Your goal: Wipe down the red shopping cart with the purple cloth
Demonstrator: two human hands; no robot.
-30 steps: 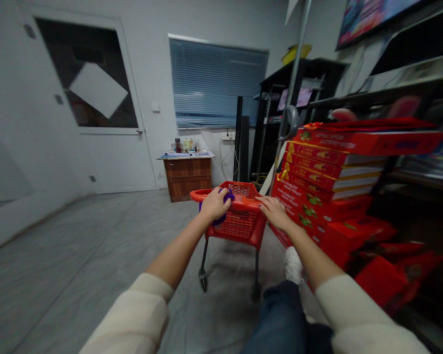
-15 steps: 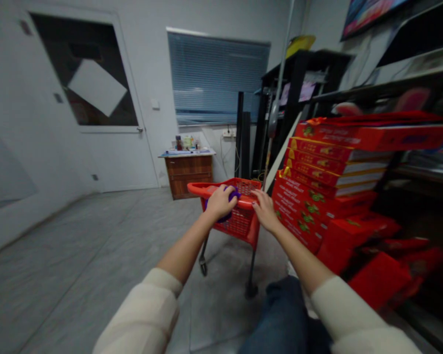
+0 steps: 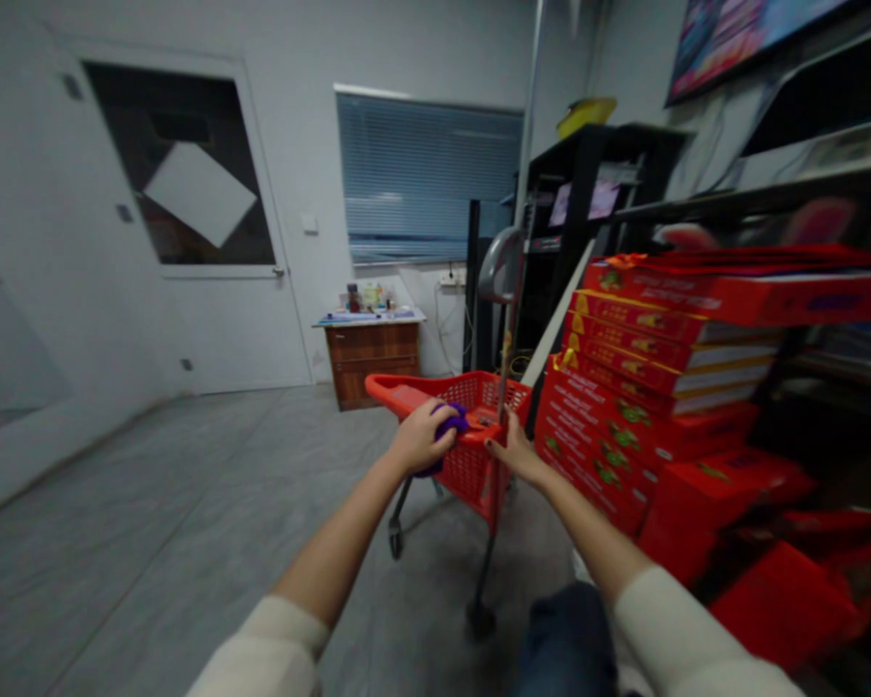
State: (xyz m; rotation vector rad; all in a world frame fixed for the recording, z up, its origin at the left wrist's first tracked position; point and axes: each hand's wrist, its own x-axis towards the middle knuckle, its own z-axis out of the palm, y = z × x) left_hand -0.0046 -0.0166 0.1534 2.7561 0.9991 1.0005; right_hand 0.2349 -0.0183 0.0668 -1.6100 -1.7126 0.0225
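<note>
A red plastic shopping cart [image 3: 471,474] on dark metal legs with wheels stands in front of me, its handle bar [image 3: 384,387] towards me. My left hand [image 3: 422,438] is closed around a purple cloth [image 3: 451,422] and presses it on the handle bar; part of the cloth hangs below my fingers. My right hand [image 3: 517,450] grips the cart at its right corner, thumb on the near side. A thin metal pole [image 3: 509,353] with a grey loop [image 3: 500,263] rises right beside my right fingers; I cannot tell whether they touch it.
Red boxes [image 3: 602,426] are stacked close on the right, with more red packages below. A brown cabinet [image 3: 374,363] with small bottles on top stands by the far wall, left of a black rack [image 3: 587,165]. A white door [image 3: 225,324] is at the left. Grey floor [image 3: 210,523] surrounds the cart.
My left hand and the cloth have shifted slightly left along the handle bar. My right hand has moved from the bar's top to the cart's corner. The pole appears further left.
</note>
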